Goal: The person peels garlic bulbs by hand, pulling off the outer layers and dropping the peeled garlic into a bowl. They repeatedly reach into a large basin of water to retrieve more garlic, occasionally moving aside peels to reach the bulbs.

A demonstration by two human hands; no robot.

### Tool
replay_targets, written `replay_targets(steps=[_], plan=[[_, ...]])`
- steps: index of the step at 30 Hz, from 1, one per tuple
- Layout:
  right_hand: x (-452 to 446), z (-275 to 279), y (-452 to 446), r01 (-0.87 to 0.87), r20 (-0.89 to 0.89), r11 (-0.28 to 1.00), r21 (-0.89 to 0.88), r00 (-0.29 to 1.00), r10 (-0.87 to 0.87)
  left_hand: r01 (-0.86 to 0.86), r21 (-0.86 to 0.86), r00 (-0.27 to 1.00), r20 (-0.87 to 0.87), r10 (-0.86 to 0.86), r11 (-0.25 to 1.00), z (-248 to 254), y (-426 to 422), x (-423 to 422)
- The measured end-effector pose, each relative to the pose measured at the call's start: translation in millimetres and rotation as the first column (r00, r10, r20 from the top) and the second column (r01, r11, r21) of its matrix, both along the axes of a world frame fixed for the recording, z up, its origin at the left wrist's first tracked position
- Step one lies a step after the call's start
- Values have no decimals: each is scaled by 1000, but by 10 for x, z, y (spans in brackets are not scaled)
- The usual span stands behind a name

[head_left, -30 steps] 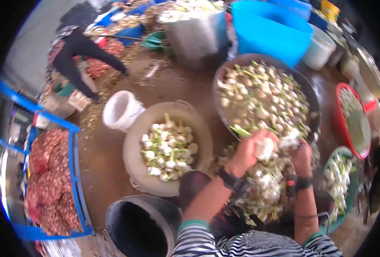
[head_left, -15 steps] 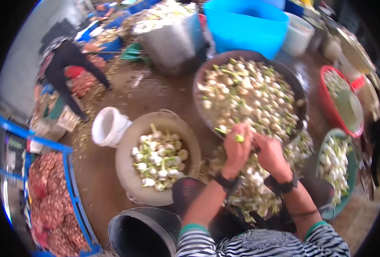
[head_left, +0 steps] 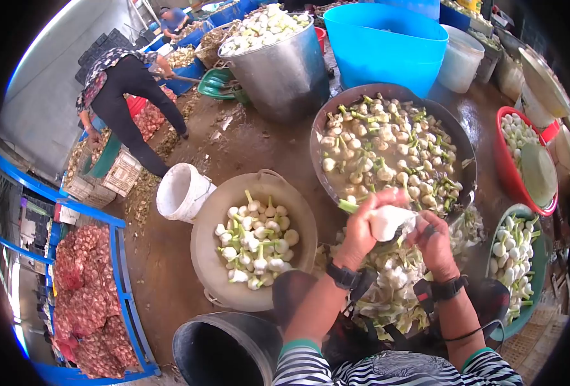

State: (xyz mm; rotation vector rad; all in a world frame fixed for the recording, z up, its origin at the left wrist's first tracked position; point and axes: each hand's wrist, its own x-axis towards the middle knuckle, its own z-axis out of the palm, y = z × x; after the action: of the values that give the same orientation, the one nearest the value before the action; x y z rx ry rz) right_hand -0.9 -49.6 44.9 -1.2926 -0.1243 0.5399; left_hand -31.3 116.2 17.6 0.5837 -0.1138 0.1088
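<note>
My left grip (head_left: pixel 365 226) holds a white bulb (head_left: pixel 386 223) above leafy peelings (head_left: pixel 397 289), my right grip (head_left: pixel 433 243) pinching papery skin (head_left: pixel 411 223) at its side. A hard tug against a slack left hold could send it into the pan (head_left: pixel 465 145) just beyond. The bulb looks pale, rounded, its cut green stem (head_left: pixel 347 206) jutting left.

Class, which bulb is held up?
The white bulb between the left hand and right hand; it is held aloft, while others lie in the dark pan and pale basin.
</note>
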Motion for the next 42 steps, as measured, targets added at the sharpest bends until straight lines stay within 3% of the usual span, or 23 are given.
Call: replay_targets(steps=[1, 5, 6, 8, 10, 12, 13, 14, 15, 16, 17, 19, 21, 24, 27, 30, 33, 34, 36, 37, 38, 40, 42], plan=[[-61, 17, -56, 33, -80, 968, 247, 997, -14, 53, -177, 995, 96, -37, 983, -6, 26, 23], [-279, -189, -461, -55, 22, 944, 325, 998, 51, 54, -355, 988, 155, 2, 933, 185, 122, -3], [-299, -150, -550, -144, -55, 989, 15, 988, 144, 50, -373, 991, 135, 1, 926, 182, 124, 4], [-382, -253, -661, -221, -64, 955, -198, 975, 212, 6, -365, 998, 56, 16, 931, 155, 106, 11], [-516, -313, -751, 46, -84, 941, 335, 996, -19, -79, -416, 996, -78, 52, 906, 22, 170, 29], [-415, -93, -885, -135, -24, 975, -174, 991, 133, -317, -324, 932, -279, 230, 891, -77, 228, 47], [-386, -31, -872, -296, 60, 908, -296, 943, 327, -326, -294, 923, -306, 235, 898, -71, 221, 49], [-403, -225, -828, -419, -125, 776, -472, 903, 411, -328, -267, 915, -328, 235, 906, -70, 189, 65], [-433, -389, -766, -366, -34, 391, -845, 765, 643, -315, -277, 919, -327, 219, 908, -83, 142, 61], [-448, -442, -653, -96, -95, -50, -994, 554, 827, -301, -286, 924, -324, 204, 910, -95, 107, 49], [-415, -416, -568, -72, -57, -17, -997, 600, 798, -290, -293, 928, -318, 193, 911, -99, 83, 54], [-347, -239, -395, 24, 409, 639, -769, 787, 462, -303, -303, 901, -401, 168, 904, -72, 5, 37], [-273, -150, -107, 129, 524, 908, -399, 844, 110, -305, -291, 860, -493, 131, 907, -57, -91, 15], [-171, -223, 113, 153, 698, 899, -409, 687, 201, -24, -286, 874, -471, -119, 958, -88, -228, -74], [-142, -326, 178, 390, 851, 853, -346, 513, 112, -115, -226, 882, -471, -5, 967, -224, -339, -40], [-77, -430, 144, 387, 869, 873, -297, 489, 79, -133, -244, 869, -495, -5, 960, -284, -336, -40], [28, -523, 90, 253, 524, 949, -187, 843, -122, -145, -193, 839, -544, 17, 971, -327, -310, -20], [116, -451, 62, 378, 274, 912, -158, 904, -327, -128, -167, 836, -548, 16, 978, -236, -286, -28], [345, -433, -57, 422, 36, 906, -30, 906, -421, -136, -114, 827, -561, 49, 984, -204, -233, -33], [402, -630, -171, 278, 115, 952, -129, 958, -264, -157, -88, 820, -566, 81, 984, -231, -207, -20], [345, -652, -189, 11, 234, 863, -505, 964, 125, -179, -65, 815, -569, 112, 982, -271, -188, 10], [79, -726, -196, -186, -28, 111, -976, 616, 788, -249, 42, 759, -612, 221, 968, -339, -193, 22], [8, -697, -163, -163, -79, 21, -986, 582, 809, -286, 156, 698, -642, 317, 945, -305, -249, 52]])
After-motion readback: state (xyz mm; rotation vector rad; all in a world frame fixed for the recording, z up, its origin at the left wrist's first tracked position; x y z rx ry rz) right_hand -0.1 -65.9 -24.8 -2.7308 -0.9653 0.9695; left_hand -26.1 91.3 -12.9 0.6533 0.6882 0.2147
